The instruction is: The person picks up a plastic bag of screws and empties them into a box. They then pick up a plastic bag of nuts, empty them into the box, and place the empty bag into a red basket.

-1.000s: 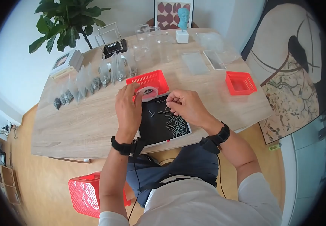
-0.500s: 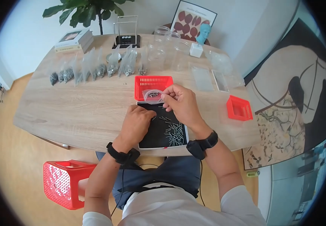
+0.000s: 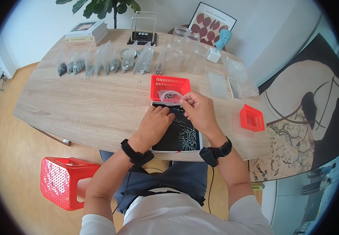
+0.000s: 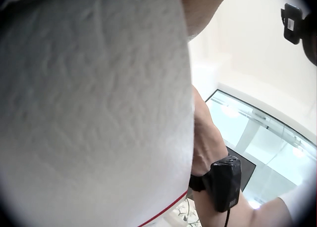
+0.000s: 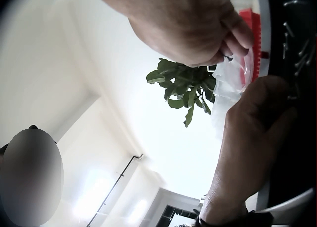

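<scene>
My left hand (image 3: 157,122) is down at the left side of the black-lined tray (image 3: 163,141), fingers curled; in the right wrist view a silver screw (image 5: 293,97) shows at its fingertips. At the tray's far edge my right hand (image 3: 201,111) is beside the mouth of a clear plastic bag (image 3: 163,95). Its thumb and fingers pinch a small screw (image 5: 228,58), mostly hidden by them. Screws lie inside the bag, which leans in a red basket (image 3: 170,80). Many loose screws (image 3: 189,139) are heaped at the tray's near right.
Several clear bags of small hardware (image 3: 99,64) stand in a row at the back left. Clear jars (image 3: 175,51) stand behind, with flat clear pieces (image 3: 218,84) to their right. Another red basket (image 3: 252,117) sits at the right table edge; a red stool (image 3: 69,180) is on the floor.
My right hand has gone from over the tray to the bag's mouth. The left hand has left the bag and come down to the tray. The head view has also shifted.
</scene>
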`<state>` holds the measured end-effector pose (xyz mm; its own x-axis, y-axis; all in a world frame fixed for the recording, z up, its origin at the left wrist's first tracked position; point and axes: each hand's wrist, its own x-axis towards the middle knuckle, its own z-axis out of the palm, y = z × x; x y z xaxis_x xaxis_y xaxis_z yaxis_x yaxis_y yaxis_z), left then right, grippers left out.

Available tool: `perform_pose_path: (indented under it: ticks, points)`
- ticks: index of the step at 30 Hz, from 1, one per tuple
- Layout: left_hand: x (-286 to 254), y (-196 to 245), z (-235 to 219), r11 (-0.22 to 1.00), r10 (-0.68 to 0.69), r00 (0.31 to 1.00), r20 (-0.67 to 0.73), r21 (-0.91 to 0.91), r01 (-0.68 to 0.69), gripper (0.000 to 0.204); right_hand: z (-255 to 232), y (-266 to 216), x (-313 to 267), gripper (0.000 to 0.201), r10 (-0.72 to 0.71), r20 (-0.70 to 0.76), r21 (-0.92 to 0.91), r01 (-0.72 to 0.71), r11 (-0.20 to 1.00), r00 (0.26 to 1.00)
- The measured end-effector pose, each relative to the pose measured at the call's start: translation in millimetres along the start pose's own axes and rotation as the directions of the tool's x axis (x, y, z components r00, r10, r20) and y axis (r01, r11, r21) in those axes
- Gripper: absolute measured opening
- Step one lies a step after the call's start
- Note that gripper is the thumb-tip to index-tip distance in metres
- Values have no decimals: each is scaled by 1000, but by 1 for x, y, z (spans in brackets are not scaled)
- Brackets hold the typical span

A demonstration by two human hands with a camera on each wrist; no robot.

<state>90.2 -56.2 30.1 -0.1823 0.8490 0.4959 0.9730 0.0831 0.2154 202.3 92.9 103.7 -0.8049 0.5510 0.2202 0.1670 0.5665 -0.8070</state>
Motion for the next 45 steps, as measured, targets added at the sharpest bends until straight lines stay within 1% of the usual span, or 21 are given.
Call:
perform_pose_path:
  ticks: [3,5,9,12,14,15,17,19,20,21,25,27,29,31,33,36,38,39,42,43,45]
  points:
    - [1,-2,3,999,1,996,88,-49,3,16,2,4,11,15,-3,26,-28,4,1000,1000]
    - [2,-2,1,999,4,991,132,-46,2,16,7,7,21,15,-95,-74,163,106,981,993]
    - [2,-5,-2,996,3,983,185,-84,12,15,6,0,19,14,-76,-116,183,97,978,990]
    - [3,-7,-1,994,2,985,174,-111,18,13,-1,11,9,13,-141,-105,61,148,987,984]
    - [3,-7,-5,990,3,989,146,-137,18,12,-9,17,-1,12,-276,-62,-216,257,942,959]
    - [4,-7,-7,986,0,993,116,-167,19,10,-13,23,-6,12,-271,-67,-211,252,944,960]
    - [11,-4,-22,981,-2,994,109,-191,23,9,-16,39,-15,15,-365,87,-508,357,784,927]
    - [23,1,-35,976,-3,995,102,-215,24,8,-13,45,-19,15,-279,137,-603,303,738,951]
    - [31,3,-40,975,11,1000,-6,-222,-12,7,-11,47,-21,15,-191,184,-693,265,670,964]
    - [38,2,-44,973,23,993,-116,-224,-49,7,-9,47,-20,15,-191,177,-692,260,673,966]
    - [55,-6,-42,990,-62,987,-145,-138,42,9,1,51,-19,12,-238,239,-735,336,589,941]
    - [54,2,-43,984,-113,963,-244,-165,73,13,3,56,-18,11,-240,254,-740,348,575,937]
    - [40,10,-38,982,-97,984,-149,-173,71,16,4,60,-20,9,-288,270,-737,389,553,919]
    - [23,15,-32,980,-87,995,-56,-183,75,18,3,59,-21,9,-291,260,-728,385,568,921]
    - [8,17,-23,994,-58,976,211,-79,77,21,2,57,-23,10,-295,252,-720,382,579,922]
    - [-5,11,-3,995,-66,985,160,-66,78,22,-5,53,-22,10,-244,311,-689,394,608,919]
    - [-8,10,-1,995,-73,985,159,-63,84,22,-15,45,-26,11,-272,307,-553,404,729,912]
    - [-9,9,0,993,-70,983,172,-78,85,22,-22,42,-27,11,-267,312,-554,403,729,912]
    - [-6,14,-11,984,-86,976,200,-137,115,24,-35,44,-31,17,-305,41,-476,287,831,952]
    - [-2,16,-15,977,-100,974,205,-166,135,28,-38,48,-32,17,-293,44,-479,278,833,955]
    - [-1,17,-11,977,-64,976,209,-188,104,40,-42,53,-36,24,-105,-14,-438,88,894,994]
